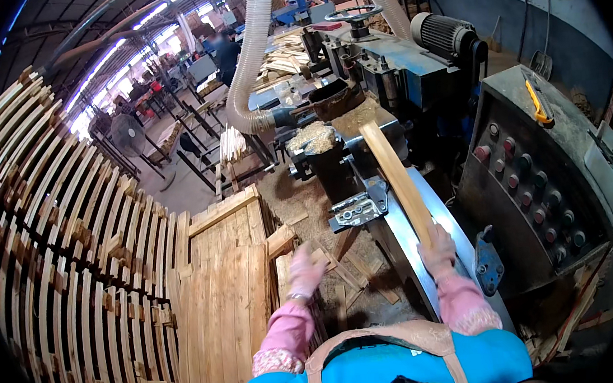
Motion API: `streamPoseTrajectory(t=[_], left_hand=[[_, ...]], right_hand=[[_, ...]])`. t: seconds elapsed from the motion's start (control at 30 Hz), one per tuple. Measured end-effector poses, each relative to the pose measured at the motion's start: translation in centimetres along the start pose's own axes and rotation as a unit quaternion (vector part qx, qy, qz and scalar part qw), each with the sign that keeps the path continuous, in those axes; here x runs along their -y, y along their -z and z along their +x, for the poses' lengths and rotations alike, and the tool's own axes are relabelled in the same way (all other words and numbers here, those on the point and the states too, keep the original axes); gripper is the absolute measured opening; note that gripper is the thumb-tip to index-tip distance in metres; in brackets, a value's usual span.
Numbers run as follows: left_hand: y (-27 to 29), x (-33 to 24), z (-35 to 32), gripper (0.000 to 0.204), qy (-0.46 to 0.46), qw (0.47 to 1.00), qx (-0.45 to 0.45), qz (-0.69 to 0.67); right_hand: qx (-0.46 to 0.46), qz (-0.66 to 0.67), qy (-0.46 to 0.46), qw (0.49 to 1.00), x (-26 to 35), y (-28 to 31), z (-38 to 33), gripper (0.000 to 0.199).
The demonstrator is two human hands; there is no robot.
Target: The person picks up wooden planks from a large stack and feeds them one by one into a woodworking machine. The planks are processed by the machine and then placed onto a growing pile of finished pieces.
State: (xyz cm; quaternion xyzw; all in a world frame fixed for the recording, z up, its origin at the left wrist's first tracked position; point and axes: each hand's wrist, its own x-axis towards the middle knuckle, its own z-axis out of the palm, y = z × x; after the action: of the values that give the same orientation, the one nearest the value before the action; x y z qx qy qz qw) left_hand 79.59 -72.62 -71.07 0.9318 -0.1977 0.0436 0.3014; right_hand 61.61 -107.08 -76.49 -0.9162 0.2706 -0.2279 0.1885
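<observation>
A long wooden board [396, 177] lies along the metal infeed table [405, 240] of a woodworking machine, its far end at the machine's mouth. At the near end of that board is my right hand [438, 252], gripping it. My left hand [307, 269] hovers beside a stack of planks [218, 306]; motion smears its fingers, and I cannot make out anything in them. A metal guide bracket [359, 206] is fixed to the left of the board. Wood shavings [314, 137] are heaped on the machine beyond it.
A control panel [529, 188] with several buttons stands at the right, a yellow utility knife [538, 103] on top. Tall racks of stacked slats [76, 281] fill the left. A ribbed hose [248, 73] hangs ahead. Offcuts [360, 274] litter the floor. A person [227, 57] stands far back.
</observation>
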Motion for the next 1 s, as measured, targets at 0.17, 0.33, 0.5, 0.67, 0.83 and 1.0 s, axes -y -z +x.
streamPoseTrajectory(t=[0.17, 0.33, 0.5, 0.67, 0.83, 1.0], left_hand=[[5.9, 11.0, -7.8, 0.097, 0.121, 0.924, -0.047, 0.36], [7.7, 10.2, -8.6, 0.083, 0.232, 0.909, 0.07, 0.34], [8.4, 9.1, -7.4, 0.073, 0.248, 0.909, 0.087, 0.323], [11.7, 9.5, -4.1, 0.07, 0.258, 0.955, 0.016, 0.145], [11.6, 3.8, 4.4, 0.068, 0.114, 0.991, -0.051, -0.043], [4.5, -5.0, 10.2, 0.049, 0.082, 0.856, -0.053, -0.507]], right_hand=[[0.104, -0.047, -0.066, 0.991, -2.9, 9.6, -13.8, 0.064], [0.017, -0.06, -0.019, 0.998, -4.0, 12.4, -18.0, 0.043], [-0.076, -0.03, 0.088, 0.993, -4.6, 5.3, -8.4, 0.038], [0.011, -0.059, 0.09, 0.994, -2.7, 0.8, -0.2, 0.031], [-0.019, -0.034, 0.099, 0.994, -0.6, -3.7, 6.3, 0.023], [0.372, 0.43, -0.023, 0.822, 5.8, -5.0, 4.5, 0.1]])
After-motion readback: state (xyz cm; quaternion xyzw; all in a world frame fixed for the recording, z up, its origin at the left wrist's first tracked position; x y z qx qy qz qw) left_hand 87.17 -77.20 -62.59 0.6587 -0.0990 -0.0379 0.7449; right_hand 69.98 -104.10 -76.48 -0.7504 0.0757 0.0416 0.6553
